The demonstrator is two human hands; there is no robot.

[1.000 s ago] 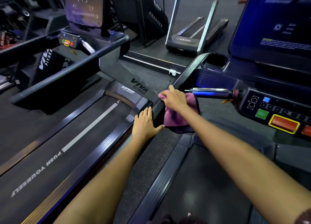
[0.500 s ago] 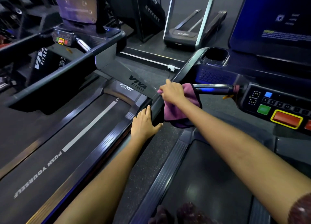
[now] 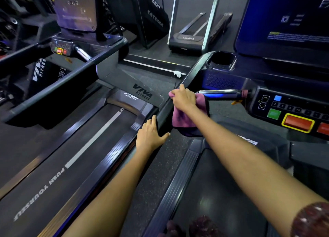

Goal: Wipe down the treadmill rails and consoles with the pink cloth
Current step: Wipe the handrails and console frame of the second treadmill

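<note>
Between 2 treadmills, at the near treadmill's left side rail (image 3: pixel 165 110), the right hand (image 3: pixel 184 98) is gripping the pink cloth (image 3: pixel 185 117), fingers curled over the top of it, and pressing it onto the rail; the loose part of the cloth is hanging down the rail's right side. The left hand (image 3: pixel 151 135) is resting flat on the same rail just nearer, fingers straight, thumb spread, holding nothing.

The rail-wiping step looks to be in hand, with the far stretch of this rail up toward the cup holder (image 3: pixel 222 59) probably not yet covered. The next move is likely calling for a slide of the cloth along the rail toward its far end, keeping pressure on top.

The chrome pulse grip (image 3: pixel 220 94) is jutting out just right of the right hand, touching or nearly touching the cloth, so a rightward sweep is risking a snag. The console (image 3: pixel 293 115) with its green, red and blue buttons is lying right of that, well apart from the hands. Left of the rail, open floor and the neighbouring treadmill's belt (image 3: pixel 74 156) are giving room
</note>
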